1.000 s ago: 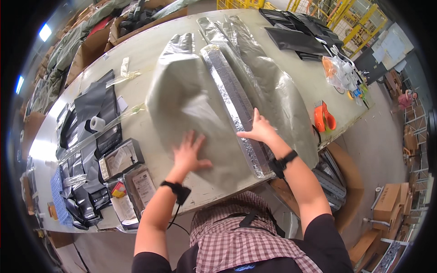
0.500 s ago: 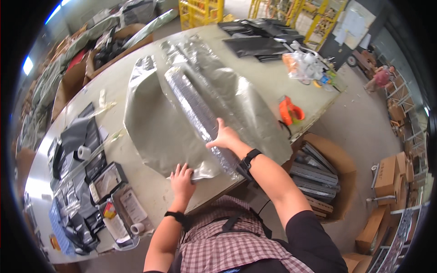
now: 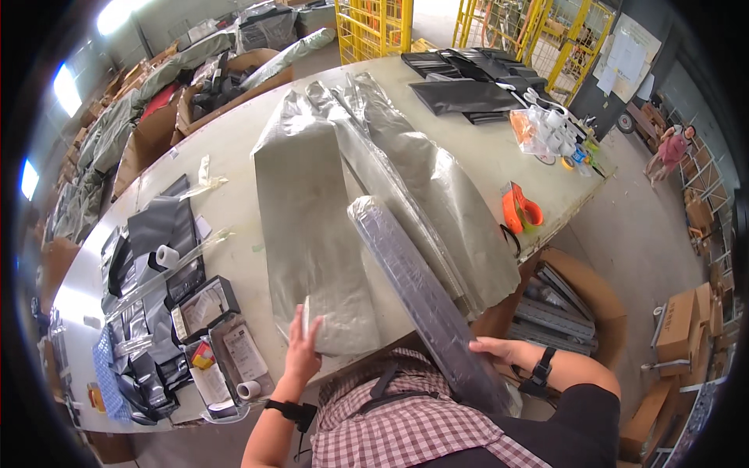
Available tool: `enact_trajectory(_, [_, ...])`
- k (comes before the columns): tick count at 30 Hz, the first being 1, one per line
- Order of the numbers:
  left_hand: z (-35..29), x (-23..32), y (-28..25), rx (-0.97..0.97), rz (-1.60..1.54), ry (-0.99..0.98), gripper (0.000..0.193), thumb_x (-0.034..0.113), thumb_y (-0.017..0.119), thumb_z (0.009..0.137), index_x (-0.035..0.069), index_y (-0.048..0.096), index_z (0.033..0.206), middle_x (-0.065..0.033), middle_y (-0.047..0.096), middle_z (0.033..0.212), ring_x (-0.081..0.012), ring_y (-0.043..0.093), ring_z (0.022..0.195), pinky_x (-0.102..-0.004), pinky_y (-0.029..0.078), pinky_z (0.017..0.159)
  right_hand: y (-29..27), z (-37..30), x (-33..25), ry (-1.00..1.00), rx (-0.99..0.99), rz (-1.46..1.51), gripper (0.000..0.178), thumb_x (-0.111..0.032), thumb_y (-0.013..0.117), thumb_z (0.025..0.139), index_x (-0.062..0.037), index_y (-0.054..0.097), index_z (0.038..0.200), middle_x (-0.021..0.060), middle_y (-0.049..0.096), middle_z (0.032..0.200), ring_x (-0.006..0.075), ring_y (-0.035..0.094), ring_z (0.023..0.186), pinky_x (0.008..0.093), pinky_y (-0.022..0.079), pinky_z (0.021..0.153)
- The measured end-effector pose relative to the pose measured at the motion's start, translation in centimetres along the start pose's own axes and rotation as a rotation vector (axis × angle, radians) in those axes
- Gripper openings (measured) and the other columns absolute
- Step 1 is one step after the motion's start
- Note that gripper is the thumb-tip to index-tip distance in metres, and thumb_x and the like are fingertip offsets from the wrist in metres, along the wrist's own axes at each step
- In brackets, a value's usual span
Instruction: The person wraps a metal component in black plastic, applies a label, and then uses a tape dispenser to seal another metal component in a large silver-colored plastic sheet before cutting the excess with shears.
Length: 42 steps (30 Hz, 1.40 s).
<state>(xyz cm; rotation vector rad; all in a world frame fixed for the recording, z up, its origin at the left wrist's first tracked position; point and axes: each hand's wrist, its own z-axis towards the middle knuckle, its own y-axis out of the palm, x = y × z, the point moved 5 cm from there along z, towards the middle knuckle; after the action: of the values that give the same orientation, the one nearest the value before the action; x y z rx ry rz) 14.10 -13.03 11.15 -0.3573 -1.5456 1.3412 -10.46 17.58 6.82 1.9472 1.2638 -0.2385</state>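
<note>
Head view: long dark plastic-wrapped bar (image 3: 425, 300), tilted, in right hand (image 3: 499, 352).

Light: you work in bright, even daylight across the pale table (image 3: 234, 257).
Source: white windows glare far left of the table.
Shadows: soft and faint.
Glare: sheen on the grey bags (image 3: 312, 210).
Distortion: the table's edges bow; a black rim rings your view.
Focus: sharp at centre, softer outward.

I count on the table (image 3: 234, 156): 2 flat grey bags (image 3: 312, 226) | 1 long dark wrapped bar (image 3: 425, 304) over its near edge | 1 orange tape dispenser (image 3: 519, 209) | 2 small white tape rolls (image 3: 166, 256)
</note>
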Motion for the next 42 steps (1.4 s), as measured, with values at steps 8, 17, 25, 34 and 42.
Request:
enact_trajectory(8, [-4.8,-2.6,-1.1,0.069,0.416,0.103,0.05,-0.005,0.054,0.061,0.01,0.058,0.108,-0.0134,0.049,0.119,-0.0352,0.044,0.113,-0.0442,0.033,0.097,-0.8,3.9,5.1,0.088,0.115,0.398,0.089,-0.074,0.039,0.074,-0.009,0.033,0.135,0.0066,0.037,0.136,0.0186,0.041,0.118,0.0365,0.034,0.098])
enact_trajectory(17, [-2.4,-3.7,2.3,-0.134,0.069,0.271,0.019,0.006,0.06,0.071,0.01,0.064,0.089,-0.0103,0.064,0.087,-0.0285,0.061,0.075,-0.0366,0.049,0.064,3.0,-1.3,-0.8,-0.252,0.227,-0.049,0.08,-0.05,0.063,0.077,-0.0031,0.03,0.133,0.0085,0.044,0.123,0.0157,0.043,0.111,0.0298,0.036,0.093])
enact_trajectory(25, [3.8,-10.3,-0.9,0.328,0.238,-0.294,0.01,0.005,0.062,0.063,0.002,0.053,0.062,-0.012,0.053,0.071,-0.0308,0.053,0.065,-0.0401,0.042,0.057,3.3,-5.5,1.3,-0.325,0.43,-0.224,0.083,-0.04,0.073,0.072,-0.0018,0.031,0.133,0.0093,0.044,0.125,0.0174,0.041,0.116,0.03,0.032,0.098])
enact_trajectory(34, [-0.1,-0.3,8.7,0.129,-0.202,0.132,0.011,0.011,0.07,0.06,0.01,0.062,0.066,-0.0081,0.059,0.068,-0.027,0.059,0.066,-0.0376,0.048,0.058,5.2,-10.1,4.3,-0.422,0.584,-0.342,0.085,-0.031,0.074,0.072,0.0039,0.027,0.133,0.0123,0.04,0.13,0.0178,0.04,0.117,0.0285,0.031,0.098])
enact_trajectory(42, [1.9,3.6,9.2,-0.162,-0.303,0.167,0.023,0.015,0.073,0.06,0.009,0.065,0.081,-0.0087,0.059,0.08,-0.0284,0.056,0.074,-0.0386,0.046,0.067,5.4,-12.5,4.8,-0.353,0.712,-0.328,0.088,-0.033,0.077,0.068,0.0011,0.03,0.133,0.016,0.04,0.131,0.022,0.037,0.123,0.0315,0.029,0.103])
